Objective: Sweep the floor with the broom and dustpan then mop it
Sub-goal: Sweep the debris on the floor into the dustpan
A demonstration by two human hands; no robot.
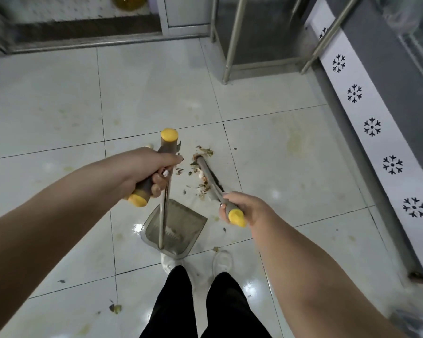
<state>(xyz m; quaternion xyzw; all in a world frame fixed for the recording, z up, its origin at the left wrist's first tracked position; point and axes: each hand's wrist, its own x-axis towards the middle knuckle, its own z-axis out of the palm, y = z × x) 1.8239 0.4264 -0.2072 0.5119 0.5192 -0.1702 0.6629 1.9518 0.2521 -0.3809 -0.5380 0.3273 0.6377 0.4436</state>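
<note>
Dustpan [175, 228] before the shoes [222, 261], debris [200, 172] beyond, broom [211, 178] right.

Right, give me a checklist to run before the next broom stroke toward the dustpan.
1. Left hand closed on the dustpan handle grip: ok.
2. Right hand closed on the broom handle: ok.
3. Dustpan on the floor, mouth facing the debris pile: ok.
4. Dustpan lip flat on the tile: cannot tell.
5. Broom head behind the pile: cannot tell, the head is hidden by the handle.
6. Stray bits near the shoes gathered: not ok, scraps lie at lower left.
</note>
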